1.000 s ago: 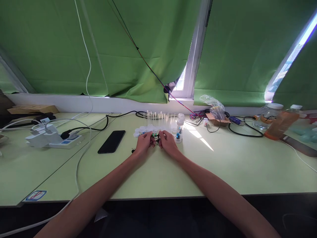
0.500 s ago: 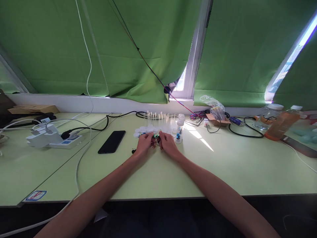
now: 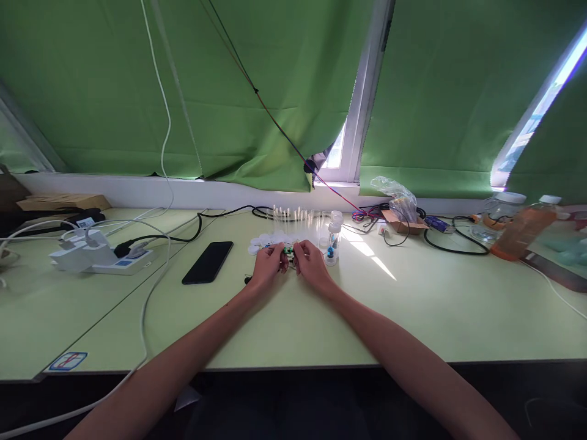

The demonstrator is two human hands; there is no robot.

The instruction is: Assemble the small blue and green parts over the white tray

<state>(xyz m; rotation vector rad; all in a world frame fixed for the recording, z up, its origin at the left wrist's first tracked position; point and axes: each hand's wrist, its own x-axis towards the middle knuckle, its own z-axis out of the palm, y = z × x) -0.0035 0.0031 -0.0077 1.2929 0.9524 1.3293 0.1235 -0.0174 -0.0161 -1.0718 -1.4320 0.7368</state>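
Between my two hands is a small green part (image 3: pixel 288 250), perhaps a circuit board; its details are too small to make out. My left hand (image 3: pixel 269 261) pinches it from the left with closed fingers. From the other side, my right hand (image 3: pixel 308 259) grips it at its right end. Just behind the hands stand several clear tubes (image 3: pixel 293 223) and flat white round caps (image 3: pixel 257 244). A clear tube with a white cap and something blue inside (image 3: pixel 332 247) stands upright beside my right hand. A small black piece (image 3: pixel 248 280) lies near my left wrist.
A black phone (image 3: pixel 208 263) lies left of my hands. Farther left is a white power strip (image 3: pixel 123 264) with plugs and cables. At the back right are a small cardboard box (image 3: pixel 403 225) with a plastic bag, black cables, and an orange bottle (image 3: pixel 523 229).
Both hands stay almost in place, still holding the green part. My right fingers have shifted very slightly around it.
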